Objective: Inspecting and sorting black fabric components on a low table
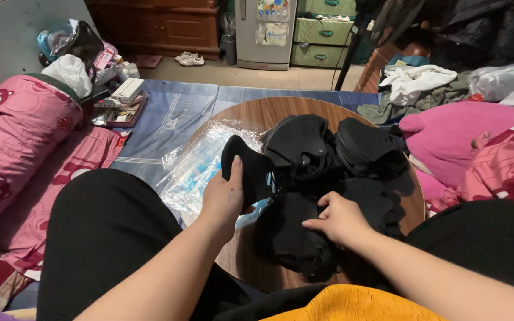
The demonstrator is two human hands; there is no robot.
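Left hand [224,196] closed around a small black foam piece [246,167], thumb on its near face, holding it up just above the round wooden tabletop [242,116]. Right hand [339,219] flat and loosely spread, palm down, fingertips resting on a heap of black foam pieces [304,238]; holding nothing, only touching. More black pieces [328,145] stacked just beyond both hands, curved like shells. Clear plastic bag [194,163] lying past the left hand, half on the tabletop. Pink blanket [13,131] well off to the left of the left hand. Pink pillow [447,134] far beyond the right hand.
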